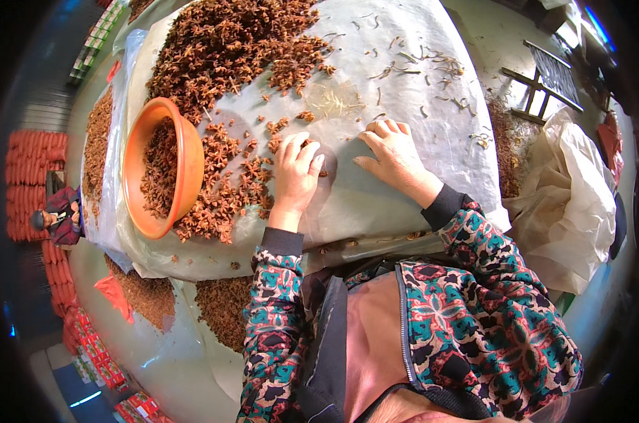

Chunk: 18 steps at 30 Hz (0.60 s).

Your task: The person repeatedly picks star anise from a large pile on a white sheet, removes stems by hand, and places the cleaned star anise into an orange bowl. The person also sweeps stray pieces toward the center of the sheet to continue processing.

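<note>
A white sheet covers the table before me. On it, my left hand rests at the edge of a loose scatter of star anise, with a few brown pieces by its fingertips and thumb. Whether it grips one is hidden. To its right, my right hand lies with thumb and fingers apart, nothing visible in it. An orange plastic basin holding star anise tilts toward the left among the scatter. Beyond it rises a large star anise heap. Thin stems are strewn at the far right.
Another person sits at the far left beside a second table of star anise. Red mesh sacks are stacked behind. On the floor are a brown pile at lower left and a crumpled white plastic sack at right.
</note>
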Motion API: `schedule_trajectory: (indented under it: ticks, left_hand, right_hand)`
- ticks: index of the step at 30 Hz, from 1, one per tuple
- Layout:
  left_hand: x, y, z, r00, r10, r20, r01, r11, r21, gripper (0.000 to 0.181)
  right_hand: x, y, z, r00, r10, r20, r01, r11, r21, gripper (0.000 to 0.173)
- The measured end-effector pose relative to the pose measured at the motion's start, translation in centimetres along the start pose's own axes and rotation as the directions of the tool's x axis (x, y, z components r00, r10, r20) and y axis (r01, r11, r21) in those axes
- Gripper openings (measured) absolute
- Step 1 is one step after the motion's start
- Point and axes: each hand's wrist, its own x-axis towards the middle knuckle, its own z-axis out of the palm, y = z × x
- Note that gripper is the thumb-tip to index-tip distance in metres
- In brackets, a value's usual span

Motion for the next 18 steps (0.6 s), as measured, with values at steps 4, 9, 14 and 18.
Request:
schedule_trajectory:
  ticks: [4,9,14,18]
  left_hand:
    - [-0.6,1.2,-1.9,0.998,-0.069,-0.003,0.069,0.997,-0.019,0.030]
    - [-0.9,1.2,-1.7,0.986,-0.102,0.134,0.086,0.989,0.116,0.028]
    - [-0.7,4.4,-1.6,0.971,-0.230,-0.071,0.181,0.891,-0.416,0.019]
    - [-1.4,6.7,-1.0,0.940,-0.340,-0.004,0.256,0.715,-0.650,0.018]
  right_hand:
    - [-0.3,0.2,0.2,0.998,-0.009,-0.061,0.013,0.998,0.066,0.036]
    - [-0.4,-0.8,-0.2,0.999,-0.015,-0.042,0.020,0.991,0.133,0.034]
    - [0.7,-4.4,0.8,0.953,0.123,0.277,-0.276,0.727,0.629,0.026]
    - [0.4,-5.0,-1.2,0.869,0.164,0.466,-0.475,0.538,0.697,0.019]
